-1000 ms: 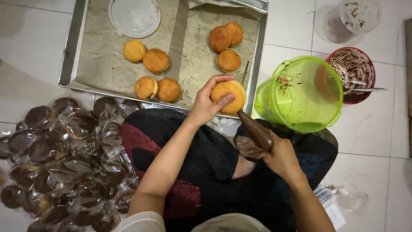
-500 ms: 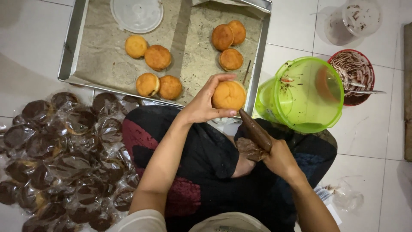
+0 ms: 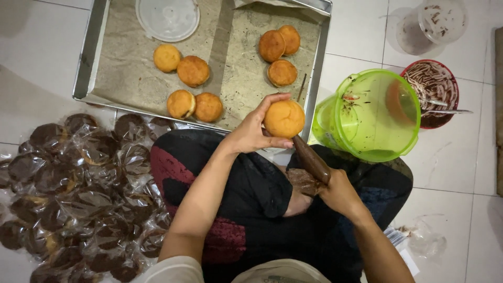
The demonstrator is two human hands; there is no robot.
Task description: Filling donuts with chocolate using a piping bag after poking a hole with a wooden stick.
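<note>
Got my left hand [image 3: 251, 133] wrapped around a plain round doughnut [image 3: 284, 119] while my right hand [image 3: 340, 194] squeezes the chocolate piping bag [image 3: 310, 160], tip touching the doughnut's underside, green plastic bucket [image 3: 374, 115] just right of it, baking tray [image 3: 91, 63] of doughnuts beyond.

The heap of dark cellophane-wrapped buns [image 3: 78, 194] runs off the left and bottom edges; the clear plastic tub [image 3: 432, 23] is cropped at the top – the brown piping bag's [image 3: 310, 160] tip hides behind the held golden round bun [image 3: 284, 118]
</note>
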